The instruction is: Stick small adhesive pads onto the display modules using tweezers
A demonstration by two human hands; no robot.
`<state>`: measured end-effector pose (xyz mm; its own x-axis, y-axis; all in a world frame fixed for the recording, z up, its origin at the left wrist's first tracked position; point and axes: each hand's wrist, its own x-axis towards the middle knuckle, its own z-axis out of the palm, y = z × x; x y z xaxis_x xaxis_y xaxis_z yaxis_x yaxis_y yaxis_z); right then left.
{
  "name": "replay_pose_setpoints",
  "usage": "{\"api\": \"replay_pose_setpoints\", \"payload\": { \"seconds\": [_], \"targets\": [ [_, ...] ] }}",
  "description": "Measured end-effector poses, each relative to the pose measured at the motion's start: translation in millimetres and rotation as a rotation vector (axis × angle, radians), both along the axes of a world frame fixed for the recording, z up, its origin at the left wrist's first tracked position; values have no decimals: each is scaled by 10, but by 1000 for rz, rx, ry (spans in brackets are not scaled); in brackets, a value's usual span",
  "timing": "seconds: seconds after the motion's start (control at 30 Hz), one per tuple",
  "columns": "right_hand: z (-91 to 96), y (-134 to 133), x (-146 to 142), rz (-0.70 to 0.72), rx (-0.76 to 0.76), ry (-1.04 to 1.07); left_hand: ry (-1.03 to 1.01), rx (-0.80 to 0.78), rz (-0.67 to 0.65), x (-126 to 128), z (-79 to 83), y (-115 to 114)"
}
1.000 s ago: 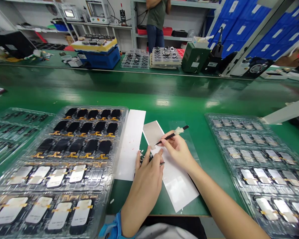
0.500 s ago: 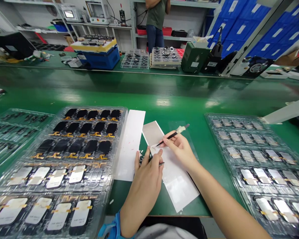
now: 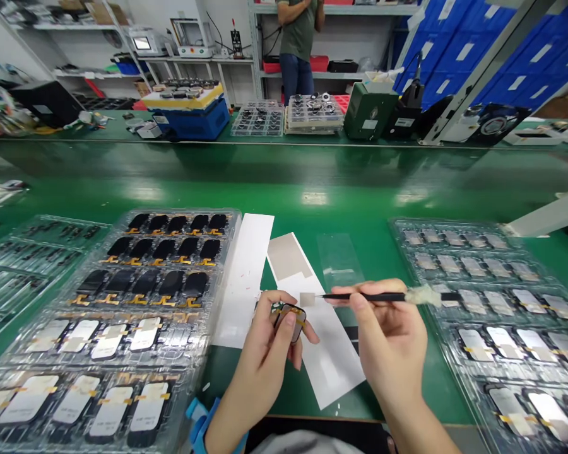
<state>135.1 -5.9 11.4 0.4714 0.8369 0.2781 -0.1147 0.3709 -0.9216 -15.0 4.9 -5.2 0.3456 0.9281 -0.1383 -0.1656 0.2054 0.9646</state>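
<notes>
While the left hand [image 3: 269, 347] gripped a small, tilted screen [image 3: 292, 323] between its fingers near the middle of the bench's [image 3: 360, 208] near edge, the right hand [image 3: 392, 337] had its fingers closed around a thin black tool [image 3: 369, 296]. Gray square [image 3: 307, 299] sat at the tool's tip, just beside the screen, apparently not touching, above a white sheet [image 3: 330, 362]. My judgement: doing this well called for holding the screen steady by its rim, gripping the tool lightly, and keeping the square flat, uncreased and clear of fingertips.
</notes>
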Motion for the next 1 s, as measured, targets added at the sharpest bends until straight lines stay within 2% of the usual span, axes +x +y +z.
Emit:
{"api": "replay_pose_setpoints", "payload": {
  "seconds": [0.17, 0.3, 0.53, 0.77, 1.0],
  "targets": [
    [-83, -86, -134, -39, -12, 39, -78, -38, 2, 34, -34, -38],
    [-115, -109, -170, -16, -45, 70, -44, 3, 60, 63, -48, -41],
    [-148, -124, -217, 6, -56, 118, -50, 40, 84, 89, -69, -32],
    [-197, -140, -221, 13, -23, 69, -232, -48, 130, 128, -104, -82],
    [-186, -130, -221, 17, -2, 38, -167, -26, 161, 191, -80, -146]
  ]
}}
